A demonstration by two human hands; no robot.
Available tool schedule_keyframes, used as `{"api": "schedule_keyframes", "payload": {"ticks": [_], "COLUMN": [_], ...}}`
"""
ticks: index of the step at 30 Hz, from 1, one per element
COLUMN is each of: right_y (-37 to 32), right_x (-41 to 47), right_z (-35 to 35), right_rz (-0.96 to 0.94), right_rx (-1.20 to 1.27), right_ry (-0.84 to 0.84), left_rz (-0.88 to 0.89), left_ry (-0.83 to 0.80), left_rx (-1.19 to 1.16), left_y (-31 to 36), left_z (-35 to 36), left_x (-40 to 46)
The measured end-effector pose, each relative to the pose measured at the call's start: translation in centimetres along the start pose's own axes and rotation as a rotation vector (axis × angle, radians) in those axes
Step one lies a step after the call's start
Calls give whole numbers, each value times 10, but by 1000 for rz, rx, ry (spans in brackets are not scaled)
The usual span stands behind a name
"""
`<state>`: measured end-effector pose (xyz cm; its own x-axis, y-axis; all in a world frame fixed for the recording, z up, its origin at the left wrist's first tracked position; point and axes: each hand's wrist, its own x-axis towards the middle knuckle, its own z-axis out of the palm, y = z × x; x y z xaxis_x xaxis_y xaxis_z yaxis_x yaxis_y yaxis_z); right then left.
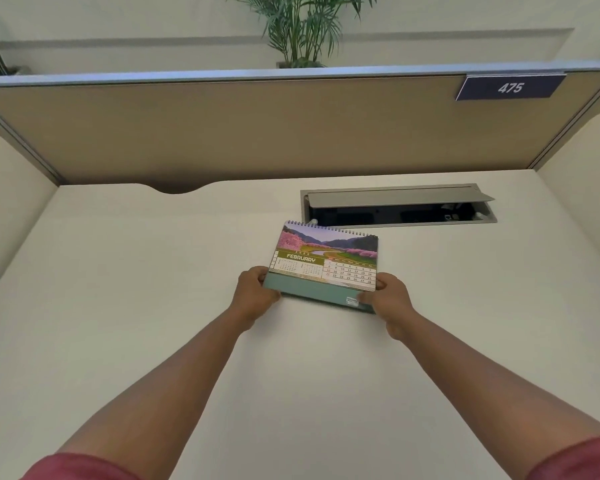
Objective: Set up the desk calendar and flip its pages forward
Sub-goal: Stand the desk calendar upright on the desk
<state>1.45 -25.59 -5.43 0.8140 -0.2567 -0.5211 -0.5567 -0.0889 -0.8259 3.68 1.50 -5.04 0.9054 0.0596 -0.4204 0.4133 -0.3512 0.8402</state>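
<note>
A spiral-bound desk calendar (326,263) sits in the middle of the white desk (153,289), its wire binding at the far edge. The page facing me reads FEBRUARY under a picture of pink blossom trees and hills. A teal base flap shows along its near edge. My left hand (255,294) grips the calendar's near left corner. My right hand (388,299) grips the near right corner, thumb on the teal flap. The calendar looks slightly lifted at the front; I cannot tell whether it stands or lies flat.
Behind the calendar an open cable tray (399,209) with a raised grey lid is set into the desk. A tan partition (257,133) with a "475" sign (510,87) closes the back. Side panels flank the desk. A potted palm (302,32) stands beyond the partition.
</note>
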Motion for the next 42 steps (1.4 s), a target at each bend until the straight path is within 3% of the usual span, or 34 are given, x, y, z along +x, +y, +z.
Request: {"api": "schedule_keyframes", "payload": {"ticks": [5, 12, 21, 31, 42], "right_y": [-4, -12, 4, 29, 45], "right_x": [6, -1, -9, -18, -40], "right_z": [-5, -10, -22, -34, -44], "right_rz": [20, -129, -307, -344, -324], "right_rx": [68, 110, -141, -429, -442], "right_ry": [-52, -40, -7, -67, -107], "left_rz": [25, 148, 230, 260, 184], "left_ry": [24, 109, -38, -39, -115], "left_rx": [88, 217, 413, 474, 255], "left_y": [-5, -6, -16, -27, -43], "left_z": [-1, 2, 5, 3, 8], "left_x": [2, -4, -13, -27, -57]}}
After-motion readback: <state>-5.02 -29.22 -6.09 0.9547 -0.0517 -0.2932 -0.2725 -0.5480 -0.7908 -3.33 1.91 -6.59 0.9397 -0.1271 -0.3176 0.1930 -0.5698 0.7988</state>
